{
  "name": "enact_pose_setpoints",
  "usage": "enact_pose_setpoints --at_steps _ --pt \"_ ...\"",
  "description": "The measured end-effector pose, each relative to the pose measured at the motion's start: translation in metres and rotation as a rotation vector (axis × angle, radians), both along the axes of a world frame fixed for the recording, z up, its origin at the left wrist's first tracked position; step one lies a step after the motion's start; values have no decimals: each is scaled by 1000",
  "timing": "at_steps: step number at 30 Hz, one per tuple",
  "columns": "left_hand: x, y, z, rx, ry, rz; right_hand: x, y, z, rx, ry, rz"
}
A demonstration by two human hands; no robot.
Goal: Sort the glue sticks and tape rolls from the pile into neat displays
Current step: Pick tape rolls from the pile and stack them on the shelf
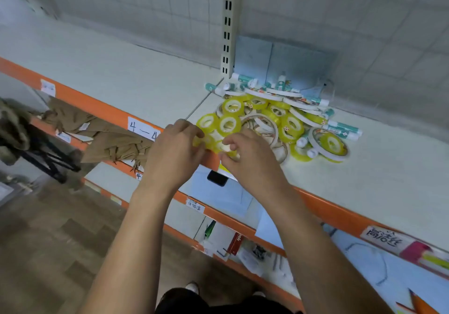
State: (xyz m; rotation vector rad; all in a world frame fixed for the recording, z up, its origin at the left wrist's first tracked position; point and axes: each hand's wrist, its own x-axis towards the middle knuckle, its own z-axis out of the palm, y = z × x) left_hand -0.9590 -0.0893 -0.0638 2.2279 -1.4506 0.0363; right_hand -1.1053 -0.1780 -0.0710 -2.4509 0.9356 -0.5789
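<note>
A pile of yellow tape rolls [290, 124], flat white tape rolls [263, 93] and teal-and-white glue sticks [343, 129] lies on the pale shelf [126, 75] beside the upright post. At the pile's front-left edge, a small cluster of yellow rolls [218, 125] sits near the orange shelf lip. My left hand [175, 151] curls its fingers around the left side of that cluster. My right hand [247, 155] pinches a yellow roll at the cluster's near side. Both hands hide the lower rolls.
An orange shelf edge [107, 112] carries a label reading 4-4. Blue card sheets [284, 58] lean against the back wall behind the pile. Lower shelves hold brown paper [109, 136], a dark phone-like object [217, 178] and stationery. Wood floor lies at lower left.
</note>
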Motion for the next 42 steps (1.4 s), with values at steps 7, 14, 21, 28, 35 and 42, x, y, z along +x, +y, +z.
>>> enact_pose_setpoints --at_steps 7,14,21,28,35,42 --pt "37 -7 -10 96 23 -226 24 23 -16 13 62 -273" --pt "50 -13 -15 99 83 -352 30 36 -3 66 2 -347" --pt "33 -14 0 -22 181 -428 2 41 7 44 -105 -436" --pt "-42 -38 7 -4 216 -662 -71 53 9 66 -151 -638" --pt "-173 -64 4 101 218 -943 -192 66 10 57 -197 -900" --pt "-320 -78 9 60 256 -1043 -333 73 17 17 -195 -964"
